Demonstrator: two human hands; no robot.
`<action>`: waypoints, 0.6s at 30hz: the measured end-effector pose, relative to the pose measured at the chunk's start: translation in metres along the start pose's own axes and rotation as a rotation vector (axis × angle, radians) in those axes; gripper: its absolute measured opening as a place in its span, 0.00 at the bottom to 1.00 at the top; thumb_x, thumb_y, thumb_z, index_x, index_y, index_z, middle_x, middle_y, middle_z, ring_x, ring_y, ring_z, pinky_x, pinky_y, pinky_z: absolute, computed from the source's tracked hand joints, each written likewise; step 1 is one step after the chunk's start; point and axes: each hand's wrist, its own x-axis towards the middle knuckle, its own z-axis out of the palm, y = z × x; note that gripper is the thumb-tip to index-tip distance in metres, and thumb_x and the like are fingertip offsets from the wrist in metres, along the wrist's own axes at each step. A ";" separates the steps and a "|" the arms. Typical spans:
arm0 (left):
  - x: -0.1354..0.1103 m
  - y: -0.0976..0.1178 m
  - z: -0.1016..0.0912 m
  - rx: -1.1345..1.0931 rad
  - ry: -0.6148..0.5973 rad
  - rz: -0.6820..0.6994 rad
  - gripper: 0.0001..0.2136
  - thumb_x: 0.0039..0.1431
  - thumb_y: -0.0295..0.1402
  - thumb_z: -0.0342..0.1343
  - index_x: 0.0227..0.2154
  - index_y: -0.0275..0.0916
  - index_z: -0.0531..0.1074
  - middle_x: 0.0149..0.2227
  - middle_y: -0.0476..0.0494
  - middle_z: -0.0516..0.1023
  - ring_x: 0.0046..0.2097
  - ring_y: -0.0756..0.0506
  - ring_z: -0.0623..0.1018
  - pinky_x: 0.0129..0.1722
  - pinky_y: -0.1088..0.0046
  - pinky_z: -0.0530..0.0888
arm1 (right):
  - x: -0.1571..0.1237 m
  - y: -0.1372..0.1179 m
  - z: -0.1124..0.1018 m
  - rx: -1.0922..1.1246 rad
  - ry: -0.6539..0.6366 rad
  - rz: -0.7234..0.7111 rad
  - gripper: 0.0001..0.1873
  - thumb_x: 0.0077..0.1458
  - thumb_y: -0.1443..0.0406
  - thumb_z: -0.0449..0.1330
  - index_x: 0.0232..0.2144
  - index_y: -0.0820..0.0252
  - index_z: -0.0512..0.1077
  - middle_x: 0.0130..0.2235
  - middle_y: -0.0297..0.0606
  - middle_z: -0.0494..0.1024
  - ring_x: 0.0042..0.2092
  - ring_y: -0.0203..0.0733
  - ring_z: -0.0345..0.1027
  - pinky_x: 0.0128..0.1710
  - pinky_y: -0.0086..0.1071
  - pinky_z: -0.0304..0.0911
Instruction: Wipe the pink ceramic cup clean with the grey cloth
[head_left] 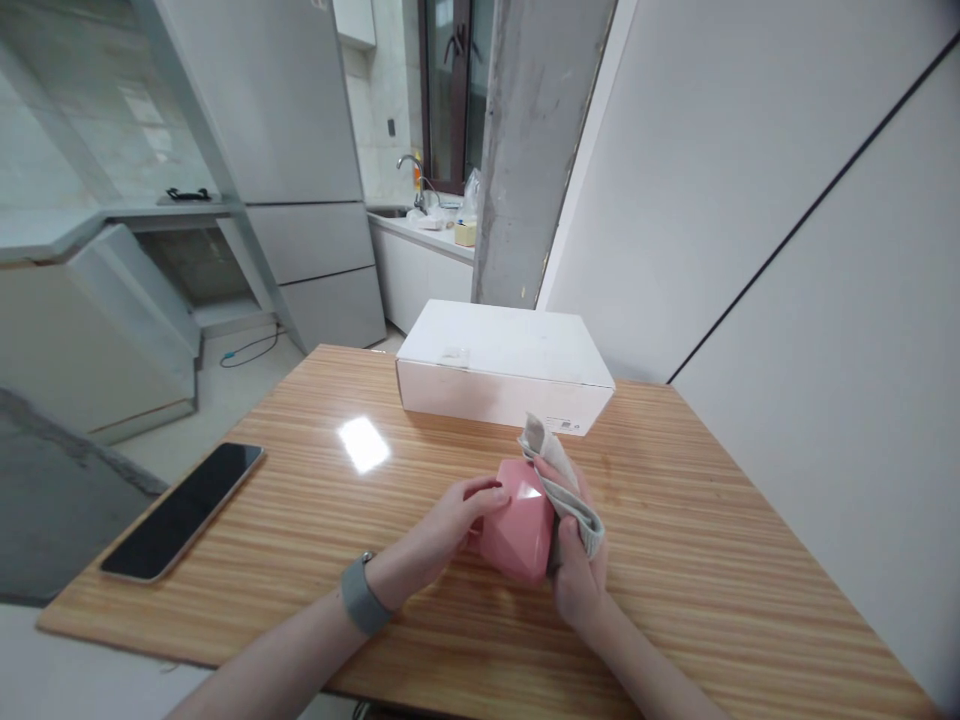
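A glossy pink faceted object [519, 530], perhaps a cup or pot, is held just above or on the wooden table, tilted on its side; I cannot tell which end is open. My left hand [457, 520] grips it from the left, thumb on top and the other fingers partly hidden behind it. In my right hand [581, 570] is a folded grey cloth [574, 500], pinched under the thumb and pressed against the object's right side. Some of the right fingers are hidden by the cloth. A grey band [365, 595] circles my left wrist.
A white cardboard box [502, 390] stands on the wooden table [712, 560] beyond my hands. Near the left edge lies a tablet or large phone [187, 515] with a dark screen. A white wall [750, 200] borders the right. A fridge [277, 130] and a sink counter are behind.
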 end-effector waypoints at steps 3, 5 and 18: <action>0.001 -0.001 -0.001 -0.024 0.020 -0.016 0.26 0.56 0.47 0.59 0.54 0.39 0.70 0.48 0.36 0.76 0.44 0.42 0.77 0.40 0.68 0.72 | 0.003 0.001 0.000 0.037 0.006 0.047 0.24 0.61 0.48 0.53 0.50 0.51 0.75 0.61 0.41 0.69 0.63 0.55 0.59 0.63 0.52 0.53; 0.000 -0.001 -0.001 -0.037 0.004 -0.002 0.28 0.56 0.46 0.60 0.58 0.44 0.66 0.53 0.39 0.74 0.46 0.42 0.76 0.39 0.70 0.73 | 0.006 -0.001 0.003 0.102 0.034 0.102 0.23 0.60 0.48 0.54 0.50 0.51 0.74 0.59 0.41 0.71 0.61 0.54 0.62 0.62 0.51 0.54; 0.005 0.004 -0.003 0.175 -0.029 0.093 0.40 0.43 0.41 0.71 0.60 0.41 0.63 0.47 0.37 0.77 0.47 0.39 0.76 0.44 0.65 0.72 | 0.018 -0.014 0.015 0.271 0.288 0.346 0.26 0.57 0.46 0.57 0.52 0.52 0.73 0.55 0.41 0.76 0.57 0.51 0.68 0.57 0.46 0.62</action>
